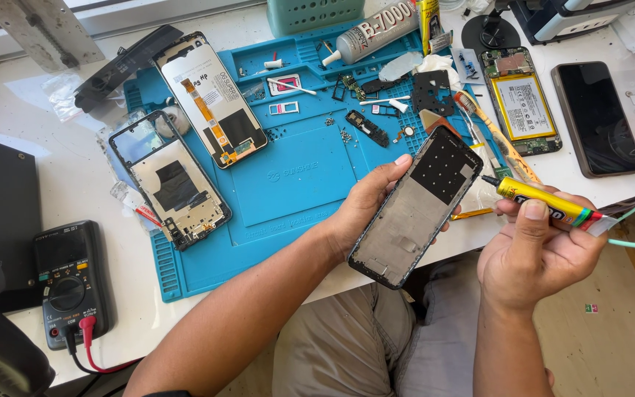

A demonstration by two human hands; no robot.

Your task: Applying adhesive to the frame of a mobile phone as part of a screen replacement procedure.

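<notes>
My left hand [365, 208] grips a phone middle frame [414, 208] from beneath, holding it tilted over the front edge of the blue repair mat [295, 184]. The frame's inner side faces up, grey metal with a black patch near its top. My right hand [534, 250] holds a small yellow glue tube [545, 204] with a black nozzle. The nozzle tip points left and sits just off the frame's upper right edge.
On the mat lie a phone screen with an orange flex cable [211, 99], another phone frame [170, 180], small parts, screws and a large grey glue tube [376, 31]. An opened phone with battery [522, 99] and a dark phone [597, 117] lie right. A multimeter [71, 279] sits left.
</notes>
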